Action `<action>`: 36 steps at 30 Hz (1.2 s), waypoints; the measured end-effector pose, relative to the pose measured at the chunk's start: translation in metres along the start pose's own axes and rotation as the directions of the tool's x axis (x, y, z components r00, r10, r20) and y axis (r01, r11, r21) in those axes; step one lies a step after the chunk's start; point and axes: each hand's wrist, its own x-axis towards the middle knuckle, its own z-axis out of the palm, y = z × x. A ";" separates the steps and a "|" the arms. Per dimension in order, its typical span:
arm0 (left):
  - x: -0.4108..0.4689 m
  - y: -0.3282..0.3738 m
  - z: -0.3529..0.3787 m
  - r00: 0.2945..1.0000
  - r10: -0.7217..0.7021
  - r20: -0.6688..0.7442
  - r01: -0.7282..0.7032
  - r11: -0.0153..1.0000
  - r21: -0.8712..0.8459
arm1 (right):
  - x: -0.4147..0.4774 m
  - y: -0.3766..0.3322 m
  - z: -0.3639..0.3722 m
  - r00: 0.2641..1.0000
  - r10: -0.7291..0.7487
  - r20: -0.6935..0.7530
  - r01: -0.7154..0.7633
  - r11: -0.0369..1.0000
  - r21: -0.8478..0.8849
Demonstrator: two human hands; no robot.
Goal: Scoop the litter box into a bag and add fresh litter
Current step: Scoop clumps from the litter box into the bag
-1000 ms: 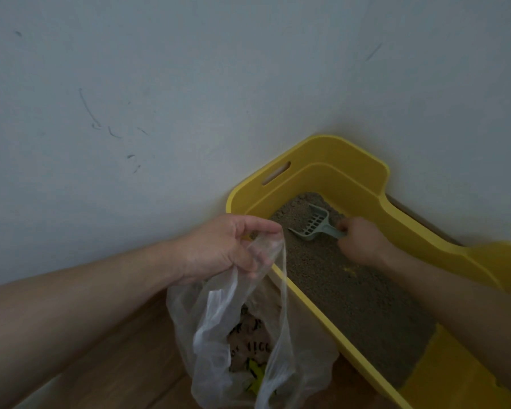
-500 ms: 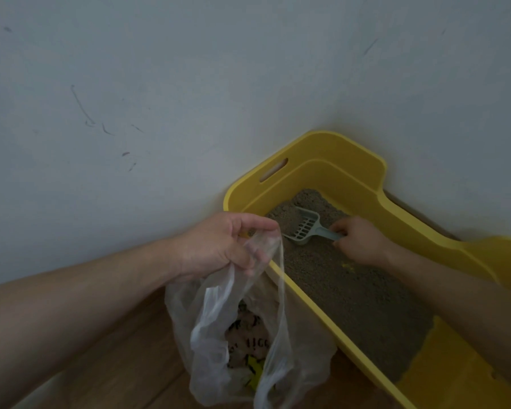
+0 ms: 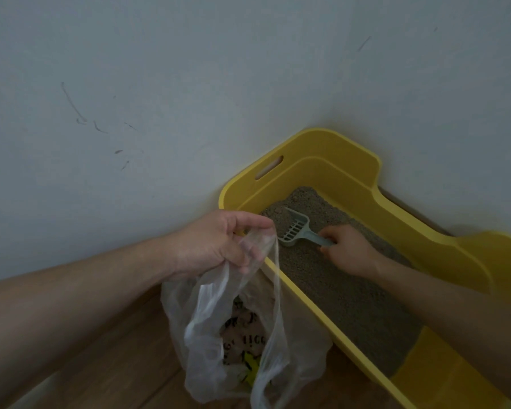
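My left hand (image 3: pixel 219 243) is pinching the bag (image 3: pixel 242 335) open; my right hand (image 3: pixel 348 250) is gripping the scoop (image 3: pixel 295 230) in the litter (image 3: pixel 337 290).

One litter box (image 3: pixel 348 149), yellow, with one slot handle (image 3: pixel 269 167) cut in its far wall. One bed of grey litter (image 3: pixel 345 293) fills it. One slotted scoop (image 3: pixel 296 228), pale blue-grey, lies in your view. One clear plastic bag (image 3: pixel 207 343), holding one printed wrapper (image 3: pixel 245 335) and one yellow scrap (image 3: pixel 252 369). Two hands are yours to count: one left hand (image 3: pixel 216 243), one right hand (image 3: pixel 350 250). Two walls (image 3: pixel 160 84) meet in one corner; one wooden floor (image 3: pixel 124 370).
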 end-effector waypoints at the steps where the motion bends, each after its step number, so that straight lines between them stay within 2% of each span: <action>1: 0.000 0.000 0.000 1.000 0.001 0.000 -0.001 1.000 0.003 | 0.000 0.000 0.000 1.000 -0.002 0.001 0.002 1.000 0.005; 6: 0.000 -0.001 0.000 1.000 0.003 -0.002 -0.003 1.000 -0.005 | 0.000 0.000 -0.001 1.000 0.013 -0.029 -0.013 1.000 0.014; 11: 0.000 0.001 0.001 1.000 0.001 -0.019 -0.001 1.000 0.007 | -0.005 -0.005 0.009 0.999 -0.029 0.020 0.029 0.999 -0.022; 22: -0.003 -0.002 -0.005 0.998 0.020 -0.056 -0.021 1.000 -0.018 | -0.013 -0.010 0.027 0.999 0.024 -0.044 -0.020 0.996 0.089; 36: -0.005 -0.003 -0.008 0.999 0.012 -0.048 -0.014 0.999 -0.037 | -0.019 -0.009 0.018 0.995 -0.003 -0.099 0.012 0.996 0.092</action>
